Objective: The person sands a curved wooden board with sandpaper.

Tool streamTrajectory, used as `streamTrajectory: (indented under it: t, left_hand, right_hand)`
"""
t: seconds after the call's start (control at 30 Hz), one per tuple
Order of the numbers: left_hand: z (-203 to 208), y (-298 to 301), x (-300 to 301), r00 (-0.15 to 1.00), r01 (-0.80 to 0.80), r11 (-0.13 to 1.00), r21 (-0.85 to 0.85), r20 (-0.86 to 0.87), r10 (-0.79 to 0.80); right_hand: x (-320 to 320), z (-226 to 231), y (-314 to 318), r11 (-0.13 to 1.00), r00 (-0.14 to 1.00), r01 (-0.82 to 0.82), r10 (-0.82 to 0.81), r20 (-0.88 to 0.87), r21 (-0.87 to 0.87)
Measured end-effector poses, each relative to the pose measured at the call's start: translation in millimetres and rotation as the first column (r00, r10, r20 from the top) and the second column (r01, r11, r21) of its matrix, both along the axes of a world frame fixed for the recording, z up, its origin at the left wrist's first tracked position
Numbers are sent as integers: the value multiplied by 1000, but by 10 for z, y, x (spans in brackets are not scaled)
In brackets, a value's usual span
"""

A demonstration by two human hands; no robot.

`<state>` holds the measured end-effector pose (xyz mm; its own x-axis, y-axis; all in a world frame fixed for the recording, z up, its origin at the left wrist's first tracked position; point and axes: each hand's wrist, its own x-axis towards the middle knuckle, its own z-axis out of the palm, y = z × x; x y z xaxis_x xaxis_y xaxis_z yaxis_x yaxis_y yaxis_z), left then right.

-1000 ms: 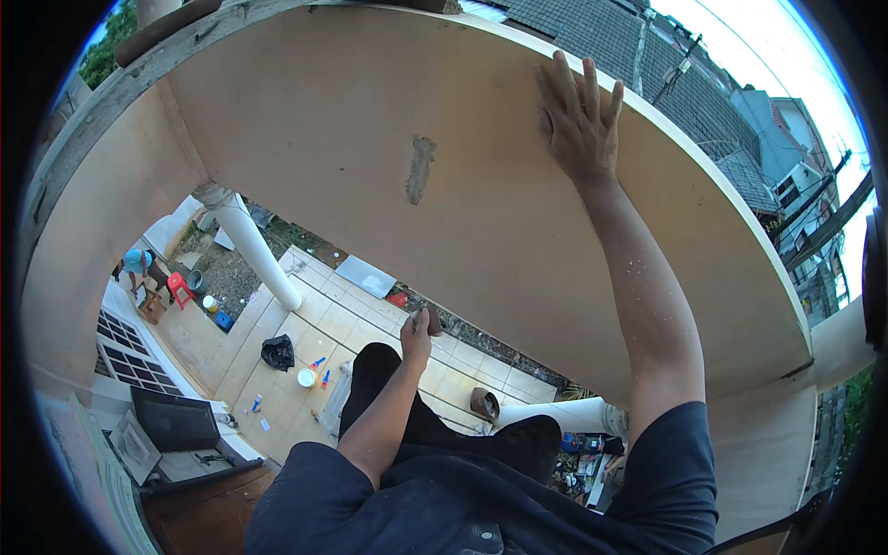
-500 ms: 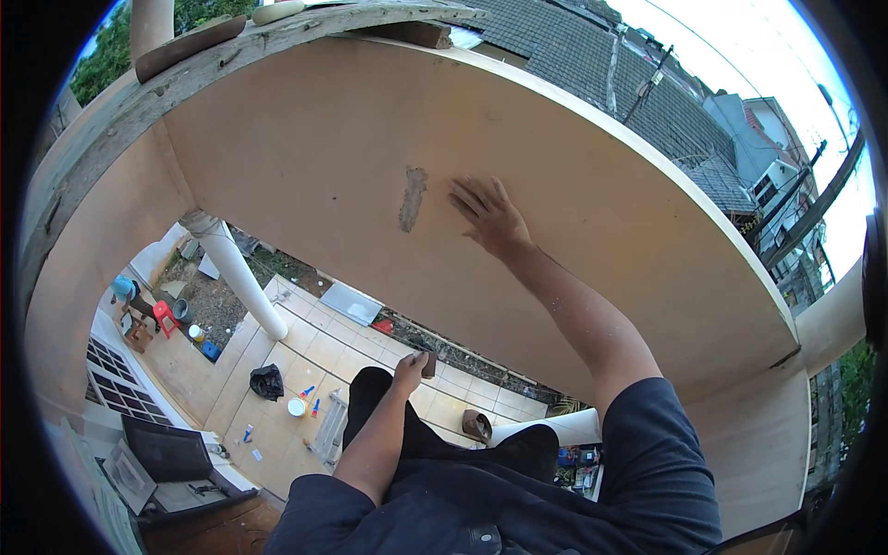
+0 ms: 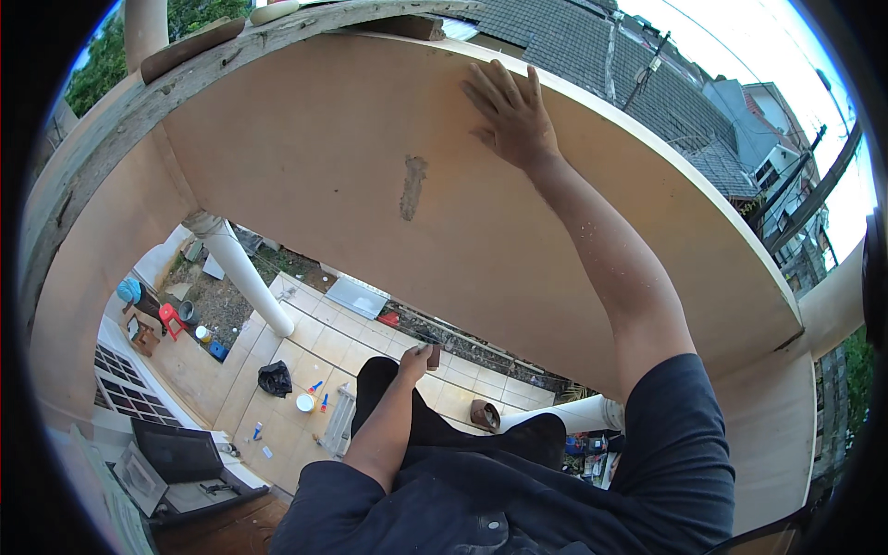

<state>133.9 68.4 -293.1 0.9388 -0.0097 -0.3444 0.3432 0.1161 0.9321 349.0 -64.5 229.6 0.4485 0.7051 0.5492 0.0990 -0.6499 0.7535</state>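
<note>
My right hand is raised with fingers spread, against the upper part of a tan wall panel, close to its pale top edge. Below and left of that hand, a rough grey patch breaks the smooth surface. Down near my lap, my left hand is closed around a small brown block, perhaps a sanding block. Its fingers are partly hidden and the block's exact kind is too small to make out.
A weathered wooden plank crosses the upper left. Far below lies a tiled floor with a black bag, a white tub and blue-and-red tools. White columns stand around. A person is near a red stool.
My right hand has moved up the panel, from beside the grey patch to near the top edge. My left hand still holds the brown block near my lap.
</note>
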Motion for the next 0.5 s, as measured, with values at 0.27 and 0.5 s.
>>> streamTrajectory:
  t: [0.27,0.5]
  left_hand:
    - [159,75,-171,998,62,975,212,-4,-63]
    - [21,162,-181,992,116,965,237,-85,-98]
  right_hand:
    - [-126,-1412,244,995,942,80,-93,-323,-53]
    - [-591,-2461,-146,851,654,76,-436,-618,-520]
